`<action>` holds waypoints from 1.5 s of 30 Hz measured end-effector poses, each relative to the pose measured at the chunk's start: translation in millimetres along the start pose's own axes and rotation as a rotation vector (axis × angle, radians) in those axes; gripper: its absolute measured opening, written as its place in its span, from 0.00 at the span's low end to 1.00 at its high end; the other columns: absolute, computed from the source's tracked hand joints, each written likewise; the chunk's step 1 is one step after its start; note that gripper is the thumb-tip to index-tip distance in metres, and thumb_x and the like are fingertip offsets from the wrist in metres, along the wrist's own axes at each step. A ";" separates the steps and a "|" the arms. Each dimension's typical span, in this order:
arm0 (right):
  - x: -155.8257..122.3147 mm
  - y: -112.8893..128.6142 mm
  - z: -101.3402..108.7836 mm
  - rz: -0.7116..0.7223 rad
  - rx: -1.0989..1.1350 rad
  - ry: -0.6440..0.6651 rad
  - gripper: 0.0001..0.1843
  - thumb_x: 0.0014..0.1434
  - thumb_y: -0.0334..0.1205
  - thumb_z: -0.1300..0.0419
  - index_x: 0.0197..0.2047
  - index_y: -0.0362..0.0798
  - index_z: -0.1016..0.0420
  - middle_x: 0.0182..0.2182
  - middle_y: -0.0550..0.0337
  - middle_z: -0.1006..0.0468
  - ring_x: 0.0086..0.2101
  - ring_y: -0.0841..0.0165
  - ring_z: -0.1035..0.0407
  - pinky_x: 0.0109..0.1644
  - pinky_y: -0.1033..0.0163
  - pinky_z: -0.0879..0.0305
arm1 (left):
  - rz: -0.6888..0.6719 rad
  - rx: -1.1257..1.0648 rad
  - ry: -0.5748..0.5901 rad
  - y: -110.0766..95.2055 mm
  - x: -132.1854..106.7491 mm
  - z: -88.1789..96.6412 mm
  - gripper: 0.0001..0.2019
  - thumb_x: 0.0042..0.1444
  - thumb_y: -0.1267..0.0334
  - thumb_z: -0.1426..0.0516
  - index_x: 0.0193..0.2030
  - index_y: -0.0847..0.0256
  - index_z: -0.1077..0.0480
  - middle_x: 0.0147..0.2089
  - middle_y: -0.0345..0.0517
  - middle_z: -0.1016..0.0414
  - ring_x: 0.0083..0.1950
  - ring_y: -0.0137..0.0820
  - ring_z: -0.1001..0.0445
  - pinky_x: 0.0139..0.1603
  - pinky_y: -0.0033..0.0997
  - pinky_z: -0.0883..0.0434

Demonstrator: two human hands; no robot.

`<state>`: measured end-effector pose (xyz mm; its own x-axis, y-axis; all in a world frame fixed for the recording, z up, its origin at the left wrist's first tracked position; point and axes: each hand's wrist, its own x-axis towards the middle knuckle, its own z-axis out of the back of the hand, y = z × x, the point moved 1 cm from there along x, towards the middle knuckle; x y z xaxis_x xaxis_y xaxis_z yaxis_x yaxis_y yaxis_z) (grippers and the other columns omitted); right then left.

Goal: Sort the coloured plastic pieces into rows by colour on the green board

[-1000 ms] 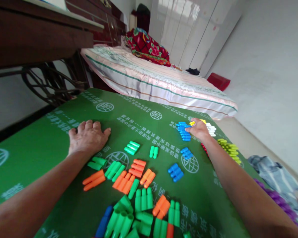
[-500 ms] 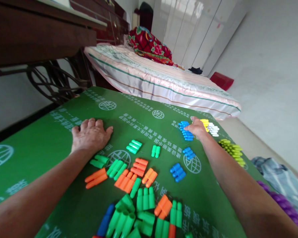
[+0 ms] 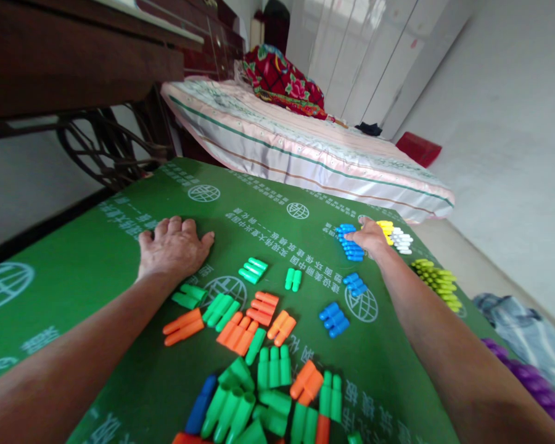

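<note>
My left hand (image 3: 173, 246) lies flat, fingers spread, on the green printed board (image 3: 259, 216), holding nothing. Just below it lie green pegs (image 3: 188, 295) and orange pegs (image 3: 182, 326). My right hand (image 3: 372, 237) reaches to the far right of the board and rests against a long row of blue pegs (image 3: 350, 242), fingers curled at the row's end; a grip on a peg cannot be made out. Yellow pegs (image 3: 385, 228) and white pegs (image 3: 401, 240) lie right behind this hand. Small blue clusters (image 3: 333, 318) sit nearer me.
A heap of green, orange and blue pegs (image 3: 259, 401) lies at the board's near edge. Yellow-green pegs (image 3: 437, 282) and purple pegs (image 3: 531, 385) line the right edge. A mattress (image 3: 296, 154) lies beyond the board, a dark wooden table with an iron frame (image 3: 97, 142) at left.
The view has shifted slightly; both hands stay about where they were, the right hand still at the blue row, the left flat on the board.
</note>
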<state>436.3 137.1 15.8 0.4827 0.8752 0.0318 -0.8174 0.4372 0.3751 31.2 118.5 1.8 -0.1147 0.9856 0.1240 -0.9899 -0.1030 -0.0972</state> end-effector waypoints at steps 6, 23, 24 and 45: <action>12.1 -9.8 -4.3 -0.050 0.118 -0.028 0.37 0.53 0.45 0.34 0.63 0.40 0.35 0.43 0.49 0.20 0.38 0.62 0.24 0.39 0.63 0.30 | -0.004 -0.010 -0.007 -0.6 0.7 -0.3 0.32 0.60 0.45 0.62 0.56 0.68 0.36 0.62 0.65 0.37 0.67 0.54 0.44 0.63 0.60 0.41; 10.0 -5.7 -4.7 -0.104 0.250 -0.049 0.30 0.54 0.42 0.33 0.58 0.40 0.29 0.33 0.55 0.20 0.28 0.68 0.28 0.31 0.66 0.32 | 0.010 -0.004 0.013 -2.5 -1.0 2.9 0.31 0.60 0.46 0.61 0.57 0.69 0.37 0.63 0.65 0.38 0.67 0.53 0.45 0.64 0.60 0.42; 9.6 -5.8 -4.6 -0.108 0.258 -0.047 0.29 0.53 0.42 0.33 0.57 0.40 0.29 0.32 0.55 0.20 0.27 0.68 0.28 0.30 0.66 0.32 | 0.010 -0.005 0.014 -2.7 -1.3 3.2 0.31 0.60 0.46 0.61 0.57 0.69 0.37 0.63 0.65 0.38 0.67 0.53 0.45 0.64 0.60 0.42; -9.1 4.4 1.5 -0.020 0.039 0.015 0.44 0.48 0.53 0.30 0.62 0.41 0.38 0.46 0.46 0.21 0.44 0.58 0.25 0.46 0.59 0.30 | 0.008 -0.010 0.003 -0.7 0.7 -0.1 0.32 0.60 0.45 0.61 0.58 0.68 0.38 0.66 0.66 0.41 0.68 0.53 0.45 0.64 0.60 0.42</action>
<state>428.8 130.8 18.5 0.4941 0.8694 0.0105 -0.7946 0.4466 0.4114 31.9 119.3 1.9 -0.1223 0.9852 0.1200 -0.9881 -0.1095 -0.1082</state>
